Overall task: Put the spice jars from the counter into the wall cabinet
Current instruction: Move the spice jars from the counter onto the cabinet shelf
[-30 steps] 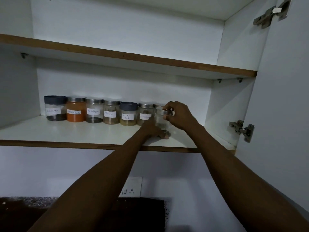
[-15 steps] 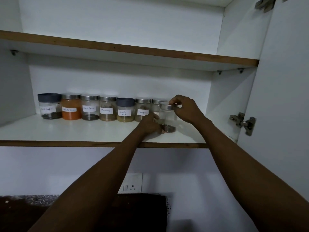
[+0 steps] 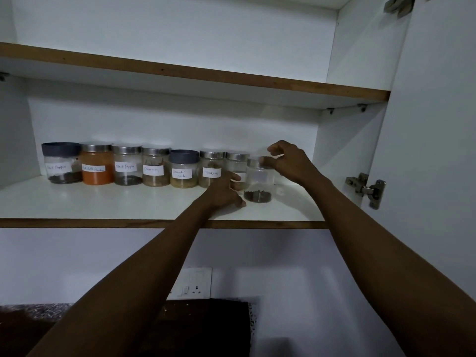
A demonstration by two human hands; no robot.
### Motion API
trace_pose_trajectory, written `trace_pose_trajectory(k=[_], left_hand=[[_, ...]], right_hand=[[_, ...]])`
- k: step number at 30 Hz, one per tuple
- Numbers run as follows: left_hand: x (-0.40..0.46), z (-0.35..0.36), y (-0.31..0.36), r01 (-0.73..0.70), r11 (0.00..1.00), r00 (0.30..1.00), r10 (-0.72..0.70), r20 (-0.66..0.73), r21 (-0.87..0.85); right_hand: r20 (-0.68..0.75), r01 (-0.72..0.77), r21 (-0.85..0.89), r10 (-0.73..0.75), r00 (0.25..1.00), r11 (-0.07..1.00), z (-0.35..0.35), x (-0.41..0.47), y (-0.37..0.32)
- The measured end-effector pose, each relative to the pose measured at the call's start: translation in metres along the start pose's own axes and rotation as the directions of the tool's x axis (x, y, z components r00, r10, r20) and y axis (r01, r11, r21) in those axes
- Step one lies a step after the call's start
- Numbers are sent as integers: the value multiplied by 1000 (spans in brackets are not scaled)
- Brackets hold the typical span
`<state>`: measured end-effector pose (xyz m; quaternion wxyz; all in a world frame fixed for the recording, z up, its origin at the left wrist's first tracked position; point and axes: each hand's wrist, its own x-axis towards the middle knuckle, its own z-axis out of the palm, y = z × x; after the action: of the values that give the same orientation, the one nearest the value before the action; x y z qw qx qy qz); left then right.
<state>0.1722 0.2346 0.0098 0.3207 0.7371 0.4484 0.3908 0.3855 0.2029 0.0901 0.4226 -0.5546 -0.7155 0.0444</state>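
8 spice jars on the lower shelf (image 3: 103,202) of the wall cabinet (image 3: 355,47), 7 in a row along the back wall. From the left: a dark-lidded jar (image 3: 61,163) labelled black pepper, an orange jar (image 3: 96,164) of chilli powder, a steel-lidded black pepper jar (image 3: 128,165), a cinnamon jar (image 3: 156,167), a dark-lidded coriander powder jar (image 3: 184,169), another cinnamon jar (image 3: 211,168), then a 7th jar (image 3: 237,161), label mostly hidden. Slightly forward of that row, at its right end, the 8th jar (image 3: 258,180): clear, upright on the shelf, dark spice at the bottom, label facing away or blurred.

Right hand (image 3: 288,161) over that jar's lid, fingertips (image 3: 263,159) curled and pinching the lid's edge. Left hand (image 3: 224,191) resting low on the shelf just left of the jar, fingers relaxed and pointing toward its base; contact with the glass impossible to confirm. Hands apart, 1 on each side of the jar.

Cabinet door (image 3: 438,150) swung open on the right, hinge (image 3: 365,188) visible. Below, a wall socket (image 3: 192,283) and a dark counter (image 3: 38,309).
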Motion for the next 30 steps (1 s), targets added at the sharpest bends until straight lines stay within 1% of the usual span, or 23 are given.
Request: trace_pose_trajectory(k=[4,6,8,10,13,16,17,19,20,22,23,24,25,27,28,30], left_hand=[[1,0,1,-16,999,1000,16,3,46],[0,0,1,-20,998,1000,20,2,64],[0,1,2,-25,997,1000,25,-1,78],[-1,1,2,-43,997,999,43,-10,70],[-1,1,4,-106,994,994,107,-28,33],[-4,1,7,-154,988,987,155,-33,10],[-5,1,7,-164,986,986,165,-40,11],[-8,1,7,-170,985,983,170,-63,10],[-9,1,8,-170,985,983,169,-75,4],[-9,1,7,-161,987,983,161,-89,6],[-9,1,7,-155,988,984,156,-85,18],[-8,1,7,-149,988,985,151,-81,28],[-7,1,6,-142,989,987,144,-76,27],[-6,1,7,-128,992,990,128,-60,8],[-6,1,7,-127,992,990,127,-54,7],[-6,1,8,-133,991,989,134,-55,32]], right_hand=[[29,28,-175,-24,999,984,12,5,-4],[28,41,-214,-36,999,976,16,7,-6],[18,21,-224,-18,1000,974,16,7,-10],[19,12,-271,-7,1000,963,16,7,-18],[43,-43,-397,66,997,917,19,7,-31],[-15,-108,-547,119,993,830,21,7,-49],[-30,-128,-565,135,990,815,20,8,-52],[-42,-146,-514,146,988,845,15,10,-55],[-2,-118,-467,132,991,876,11,11,-55],[168,9,-400,64,984,917,4,11,-53],[270,49,-361,55,961,931,1,8,-54],[343,72,-331,49,938,941,-2,6,-53],[358,82,-343,49,933,936,-3,5,-52],[287,112,-415,13,958,903,-3,7,-46],[244,97,-433,13,970,896,-2,9,-44],[181,35,-505,66,981,862,1,10,-46]])
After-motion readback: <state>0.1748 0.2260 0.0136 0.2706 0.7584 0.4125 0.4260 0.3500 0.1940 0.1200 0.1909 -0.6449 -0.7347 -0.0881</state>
